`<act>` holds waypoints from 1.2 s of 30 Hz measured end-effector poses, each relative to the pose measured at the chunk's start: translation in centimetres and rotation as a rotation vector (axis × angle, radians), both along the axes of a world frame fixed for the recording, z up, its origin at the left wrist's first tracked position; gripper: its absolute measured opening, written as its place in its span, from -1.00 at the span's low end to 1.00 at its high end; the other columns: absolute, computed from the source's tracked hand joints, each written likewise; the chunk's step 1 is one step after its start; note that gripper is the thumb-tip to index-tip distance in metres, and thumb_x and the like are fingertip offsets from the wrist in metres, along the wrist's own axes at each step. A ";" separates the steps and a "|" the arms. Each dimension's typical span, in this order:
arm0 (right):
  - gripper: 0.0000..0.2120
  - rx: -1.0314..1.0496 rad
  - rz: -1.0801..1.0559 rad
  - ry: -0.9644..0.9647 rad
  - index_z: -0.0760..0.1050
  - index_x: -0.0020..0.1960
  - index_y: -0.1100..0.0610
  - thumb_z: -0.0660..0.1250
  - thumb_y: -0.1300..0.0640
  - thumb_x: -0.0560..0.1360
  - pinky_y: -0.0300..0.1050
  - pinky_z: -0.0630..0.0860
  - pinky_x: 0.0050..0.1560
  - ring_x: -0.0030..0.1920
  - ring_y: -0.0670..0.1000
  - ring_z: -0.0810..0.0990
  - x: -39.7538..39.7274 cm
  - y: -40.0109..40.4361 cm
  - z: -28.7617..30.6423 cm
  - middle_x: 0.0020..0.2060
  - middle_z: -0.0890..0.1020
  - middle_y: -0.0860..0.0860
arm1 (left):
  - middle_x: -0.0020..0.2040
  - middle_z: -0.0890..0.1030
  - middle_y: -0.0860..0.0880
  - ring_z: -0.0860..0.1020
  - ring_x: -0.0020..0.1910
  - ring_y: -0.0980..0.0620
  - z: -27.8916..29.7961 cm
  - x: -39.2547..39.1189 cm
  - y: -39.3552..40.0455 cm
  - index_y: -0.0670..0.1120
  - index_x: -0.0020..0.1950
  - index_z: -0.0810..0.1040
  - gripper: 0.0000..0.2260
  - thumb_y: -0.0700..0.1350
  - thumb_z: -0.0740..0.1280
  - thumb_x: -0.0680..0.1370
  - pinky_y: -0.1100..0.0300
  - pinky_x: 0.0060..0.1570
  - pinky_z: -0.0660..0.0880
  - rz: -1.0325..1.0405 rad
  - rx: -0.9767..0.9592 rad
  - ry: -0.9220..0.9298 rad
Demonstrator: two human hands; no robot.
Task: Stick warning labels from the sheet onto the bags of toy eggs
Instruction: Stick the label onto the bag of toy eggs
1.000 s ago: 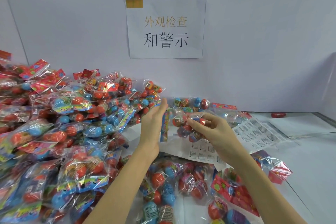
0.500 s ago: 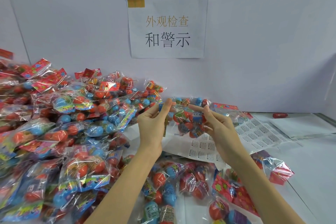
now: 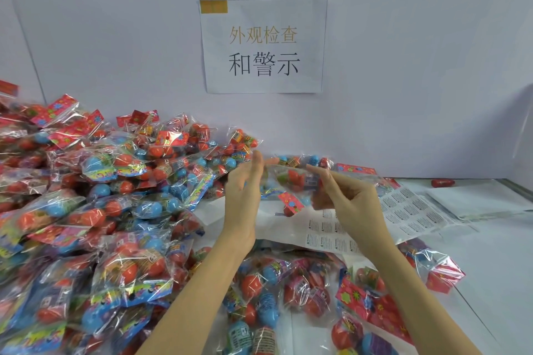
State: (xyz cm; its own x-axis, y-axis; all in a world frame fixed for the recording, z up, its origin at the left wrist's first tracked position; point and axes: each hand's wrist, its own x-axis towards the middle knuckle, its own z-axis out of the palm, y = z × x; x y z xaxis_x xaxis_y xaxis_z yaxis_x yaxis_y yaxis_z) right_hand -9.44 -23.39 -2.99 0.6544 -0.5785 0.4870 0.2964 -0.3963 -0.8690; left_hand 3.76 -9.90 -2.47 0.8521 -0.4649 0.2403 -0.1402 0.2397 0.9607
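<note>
Single view only: head-worn wide-angle camera, so no second view shared any part of the scene. It looked forward and slightly down across a white table (image 3: 490, 268) toward a pale wall (image 3: 403, 52), which carried a paper sign (image 3: 264, 45) near frame centre-top. Straight edges bowed toward the frame borders. Both forearms entered from the bottom edge; the left hand (image 3: 243, 181) and right hand (image 3: 350, 199) sat close, mid-frame. The bag pile (image 3: 86, 210) filled the left side, running out of frame.

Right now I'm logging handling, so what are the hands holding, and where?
One bag of toy eggs, held above the label sheet: left hand flat against its left side, right hand gripping its right side.
</note>
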 end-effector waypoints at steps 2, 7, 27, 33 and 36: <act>-0.74 -0.023 0.053 0.001 0.67 0.32 0.00 0.32 0.10 0.68 -0.11 0.66 0.14 0.04 0.02 0.75 0.0 0.2 0.1 0.03 0.78 -0.02 | 0.46 0.45 0.21 0.46 0.43 0.13 0.1 -0.3 -0.1 0.21 0.47 0.50 -0.35 0.51 0.17 0.50 -0.01 0.49 0.34 -0.049 0.001 0.113; -0.76 -0.068 0.112 0.041 0.74 0.17 -0.05 0.39 0.22 0.64 -0.07 0.63 0.24 0.13 0.00 0.73 -0.1 0.3 0.0 0.11 0.75 -0.07 | 0.18 0.72 -0.17 0.72 0.09 -0.15 0.0 -0.2 0.0 -0.12 0.36 0.60 -0.54 0.16 0.40 0.60 0.04 0.05 0.70 -0.174 -0.200 0.310; -0.74 0.581 0.177 -0.075 0.76 0.14 0.11 0.45 0.04 0.52 0.03 0.70 -0.03 -0.07 0.11 0.75 0.4 0.1 -0.1 -0.03 0.76 0.11 | -0.01 0.76 0.12 0.66 -0.06 0.32 -0.1 -0.4 0.1 0.07 -0.09 0.78 -0.78 0.13 0.41 0.62 0.22 0.05 0.44 -0.103 -0.095 0.163; -0.71 0.490 0.210 -0.034 0.74 0.19 0.04 0.41 -0.05 0.57 -0.10 0.70 -0.09 -0.15 0.02 0.75 0.2 0.0 0.0 -0.06 0.77 0.03 | -0.05 0.75 0.10 0.67 -0.08 0.20 -0.3 -0.6 -0.1 0.05 -0.10 0.78 -0.76 0.14 0.42 0.62 0.23 0.03 0.46 -0.060 -0.095 0.200; -0.63 0.422 0.247 0.039 0.62 0.31 0.06 0.47 -0.04 0.55 0.07 0.70 0.13 0.10 0.19 0.75 0.3 -0.1 0.2 0.09 0.75 0.16 | -0.18 0.64 -0.03 0.58 -0.11 0.01 -0.5 0.1 0.2 -0.10 -0.08 0.73 -0.71 0.12 0.45 0.59 0.20 -0.05 0.48 0.042 -0.136 0.290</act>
